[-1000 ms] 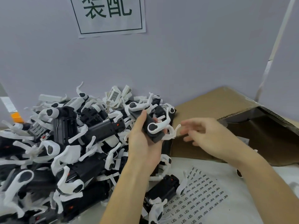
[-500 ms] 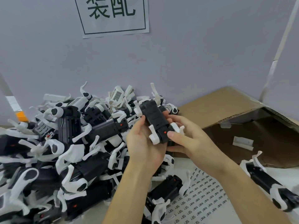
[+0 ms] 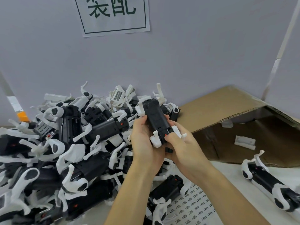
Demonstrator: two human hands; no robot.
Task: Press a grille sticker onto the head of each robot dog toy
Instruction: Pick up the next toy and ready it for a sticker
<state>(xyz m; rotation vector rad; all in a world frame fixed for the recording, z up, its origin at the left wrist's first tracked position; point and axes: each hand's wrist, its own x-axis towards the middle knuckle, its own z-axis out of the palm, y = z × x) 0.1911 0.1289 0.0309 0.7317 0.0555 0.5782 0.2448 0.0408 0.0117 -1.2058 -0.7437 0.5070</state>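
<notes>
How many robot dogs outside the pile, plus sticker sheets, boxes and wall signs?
Robot dog in hands: 1, gripped by left hand and right hand
Robot dog lying alone at right: 1
Sticker sheet: 1
Cardboard box: 1
Wall sign: 1
Total: 5. The pile is too tangled to count.

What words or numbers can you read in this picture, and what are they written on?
"装配": big dark green characters inside a frame on the white paper sign stuck to the wall; their tops are cut off by the picture's edge.
Sticker sheet on the table: rows of tiny dark prints, too small to read.
White toy part atop the pile of robot dog toys: a dark grid pattern, no letters to read.
</notes>
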